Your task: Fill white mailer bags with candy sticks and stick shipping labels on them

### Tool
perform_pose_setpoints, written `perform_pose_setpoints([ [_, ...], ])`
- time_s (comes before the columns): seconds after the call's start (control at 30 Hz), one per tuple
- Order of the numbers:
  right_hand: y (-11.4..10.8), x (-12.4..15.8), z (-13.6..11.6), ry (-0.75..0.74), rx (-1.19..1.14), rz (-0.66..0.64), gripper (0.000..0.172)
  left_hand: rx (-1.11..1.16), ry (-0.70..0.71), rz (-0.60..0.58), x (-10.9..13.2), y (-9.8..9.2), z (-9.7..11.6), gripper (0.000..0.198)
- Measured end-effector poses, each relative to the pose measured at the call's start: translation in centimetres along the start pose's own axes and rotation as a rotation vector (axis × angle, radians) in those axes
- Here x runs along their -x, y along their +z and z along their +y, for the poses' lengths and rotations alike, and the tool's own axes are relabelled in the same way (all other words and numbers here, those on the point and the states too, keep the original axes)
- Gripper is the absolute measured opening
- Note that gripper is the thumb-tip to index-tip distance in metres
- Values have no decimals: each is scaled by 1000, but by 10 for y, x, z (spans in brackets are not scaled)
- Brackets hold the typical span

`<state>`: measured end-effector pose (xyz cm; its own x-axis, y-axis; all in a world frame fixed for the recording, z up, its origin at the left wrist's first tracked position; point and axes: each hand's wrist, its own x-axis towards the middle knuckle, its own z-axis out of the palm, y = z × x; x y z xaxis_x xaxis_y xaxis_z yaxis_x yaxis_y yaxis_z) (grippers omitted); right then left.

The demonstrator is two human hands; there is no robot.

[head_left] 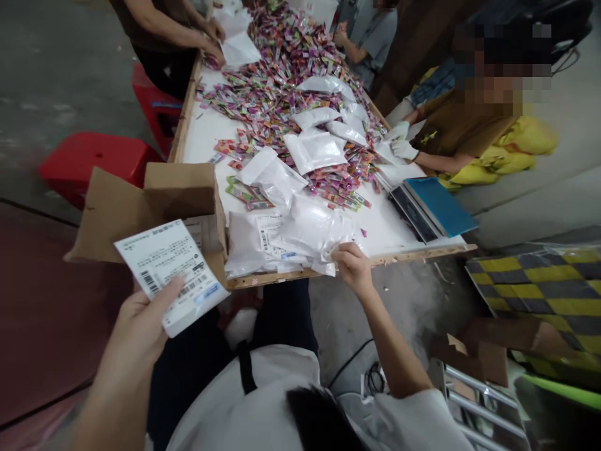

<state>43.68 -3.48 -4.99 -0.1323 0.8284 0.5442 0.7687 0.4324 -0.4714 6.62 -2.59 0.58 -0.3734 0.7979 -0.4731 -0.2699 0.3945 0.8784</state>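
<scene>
My left hand (148, 319) is closed around a stack of printed shipping labels (164, 260), thumb on top, held over the open cardboard box (181, 178). At the table's front edge, my right hand (353, 268) has its fingers closed at the corner of a puffy white mailer bag (307, 222). Part of that corner is hidden by the fingers. Beside it lies another filled white bag (243, 241), and a label with a barcode (270, 235) shows between the two. More white bags (315, 150) are farther up the table.
Small colourful packets (282, 56) are heaped across the white table (200, 134). A flat device with a blue top (439, 203) sits at the right corner. Co-workers handle white bags on both sides. Red stools (101, 160) stand left; a metal rack (488, 407) is lower right.
</scene>
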Motion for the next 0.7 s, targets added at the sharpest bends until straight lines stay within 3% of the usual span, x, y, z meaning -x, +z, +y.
perform_pose_setpoints([
  [0.1, -9, -5, 4, -5, -115, -42, 29, 52, 1, -102, 6, -1, -9, 41],
  [0.23, -4, -21, 14, -56, -269, -68, 27, 34, 61, -256, 8, -3, -19, 45],
  [0.33, -12, -35, 15, -95, -301, -252, 24, -12, 95, -307, 8, -8, -21, 48],
  [0.4, -29, -43, 5, -99, -262, -369, 14, -77, 109, -333, 11, -11, -19, 50],
  [0.5, -45, -50, -32, -45, -208, -302, 32, -238, 177, -395, 16, -16, -17, 47],
  [0.57, -30, -54, -69, 7, -272, -241, 37, -401, 280, -465, 21, -17, -17, 41],
  [0.7, 53, -60, -139, 122, -621, -302, 54, -677, 427, -612, 29, -20, -23, 25],
])
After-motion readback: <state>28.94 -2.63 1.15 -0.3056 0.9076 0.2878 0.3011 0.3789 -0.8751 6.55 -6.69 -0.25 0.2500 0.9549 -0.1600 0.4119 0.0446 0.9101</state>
